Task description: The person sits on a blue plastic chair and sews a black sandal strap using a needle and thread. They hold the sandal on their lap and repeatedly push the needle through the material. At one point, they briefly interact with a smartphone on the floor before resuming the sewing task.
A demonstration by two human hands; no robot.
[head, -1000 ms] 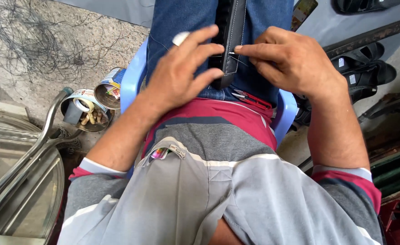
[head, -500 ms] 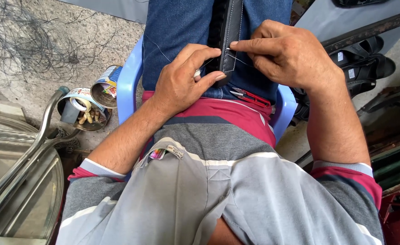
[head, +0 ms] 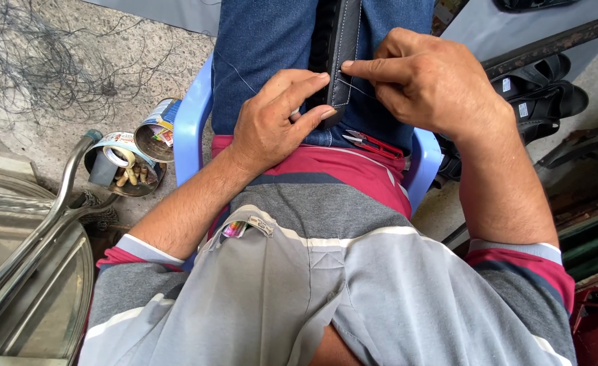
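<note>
A black leather strap (head: pixel 342 51) with white stitching along its edge lies lengthwise on my lap, over blue jeans (head: pixel 265 41). My left hand (head: pixel 275 122) grips the strap's near end, thumb and fingers pinched around it. My right hand (head: pixel 424 85) presses its forefinger on the same end and pinches a thin white thread (head: pixel 362 90) that runs from the stitching. Red-handled thread snips (head: pixel 373 143) rest on my lap just below both hands.
I sit on a blue plastic chair (head: pixel 192 129). Two open tins (head: pixel 133 152) with small parts stand on the concrete at the left, beside a metal frame (head: pixel 34 237). Loose tangled thread (head: pixel 48 61) lies on the floor. Black sandals (head: pixel 540 85) sit at the right.
My left hand has moved from lying flat over the strap to gripping its near end. The right hand stays pinched at the strap's end with the thread.
</note>
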